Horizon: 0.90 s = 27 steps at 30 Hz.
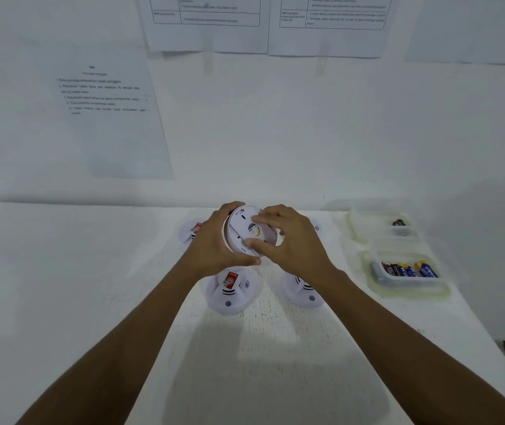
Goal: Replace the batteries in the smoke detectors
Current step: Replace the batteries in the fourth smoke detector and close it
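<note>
The smoke detector [246, 230] is lifted off the surface [263, 348], tilted on its edge with its flat back toward the camera, above the middle of the far edge; a round label with yellow on it shows on that back. The left grip [214, 242], a bare hand, is curled round the detector's left rim, fingers over the top and thumb under the bottom; the right grip [294, 240], also bare, has bent fingers and thumb on the right side of the back plate, pinching its edge.

Four more detectors lie face up on the surface beneath and around the hands; the near-left detector [229, 291] carries a red sticker, with the near-right detector [301, 291] beside it and apart from it; the far-left detector [190, 231], also with a red sticker, is half hidden behind the left grip; only a sliver of the far-right detector [317, 228] shows past the right grip.

Along the right edge stand two clear plastic tubs; the nearer tub [410, 290] holds a row of batteries [407, 269] in black, blue and yellow; the farther tub [358, 231], toward the far right corner, holds dark batteries [399, 223], too blurred to count.

Printed sheets [107, 96] are taped to the white wall behind the far edge; their text is unreadable.
</note>
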{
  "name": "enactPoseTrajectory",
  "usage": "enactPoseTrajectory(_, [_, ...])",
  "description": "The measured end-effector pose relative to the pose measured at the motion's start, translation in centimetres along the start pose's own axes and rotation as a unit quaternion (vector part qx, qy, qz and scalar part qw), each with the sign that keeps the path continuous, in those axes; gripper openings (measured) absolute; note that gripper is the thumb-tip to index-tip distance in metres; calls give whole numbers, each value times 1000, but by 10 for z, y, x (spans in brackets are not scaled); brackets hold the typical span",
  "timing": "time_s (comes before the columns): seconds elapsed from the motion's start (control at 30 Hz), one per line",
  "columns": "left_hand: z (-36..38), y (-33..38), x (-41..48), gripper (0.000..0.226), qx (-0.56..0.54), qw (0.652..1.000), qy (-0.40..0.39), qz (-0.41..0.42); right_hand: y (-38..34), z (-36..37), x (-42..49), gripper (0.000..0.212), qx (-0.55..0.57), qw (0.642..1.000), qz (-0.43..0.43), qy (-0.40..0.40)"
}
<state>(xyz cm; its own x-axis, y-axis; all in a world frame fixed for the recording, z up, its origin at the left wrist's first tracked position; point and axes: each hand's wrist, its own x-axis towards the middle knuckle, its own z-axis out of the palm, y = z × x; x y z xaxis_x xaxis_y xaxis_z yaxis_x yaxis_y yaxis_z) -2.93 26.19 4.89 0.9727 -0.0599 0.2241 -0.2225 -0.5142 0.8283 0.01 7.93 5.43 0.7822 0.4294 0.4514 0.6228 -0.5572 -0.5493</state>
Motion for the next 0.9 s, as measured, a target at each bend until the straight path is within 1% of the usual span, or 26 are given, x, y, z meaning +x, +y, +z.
enactPoseTrajectory(0.07, [-1,-2,-1,87,21,1000,-9,5,-2,-3,0,52,-5,1000,-6,-10])
enactPoseTrajectory(0.2, [-2,-5,-2,83,55,998,-5,30,-3,-9,3,44,-20,999,-18,-30])
enactPoseTrajectory(0.3, [-1,-5,-3,87,56,998,0,15,-4,-10,2,44,-32,998,-18,-43])
enactPoseTrajectory(0.43, [0,1,-6,85,53,998,18,11,-13,-10,3,45,-24,999,2,-43])
enactPoseTrajectory(0.5, [3,2,-3,93,48,999,23,2,-15,-11,2,45,-11,999,15,-29])
enactPoseTrajectory(0.57, [5,0,0,111,44,998,34,-14,-15,-11,0,46,2,999,30,-16])
enactPoseTrajectory(0.6, [7,0,0,107,41,999,26,-10,-15,-11,-1,47,5,999,39,-10])
enactPoseTrajectory(0.67, [9,2,-4,87,54,998,16,1,-15,-9,-1,51,13,998,57,2])
enactPoseTrajectory(0.7, [10,1,-4,84,57,998,19,8,-15,-8,0,52,17,998,67,10])
enactPoseTrajectory(0.8, [10,2,-4,85,49,998,22,19,-15,-6,3,46,22,995,88,36])
enactPoseTrajectory(0.9, [11,1,-2,86,40,999,21,13,-15,-6,5,41,29,994,100,42])
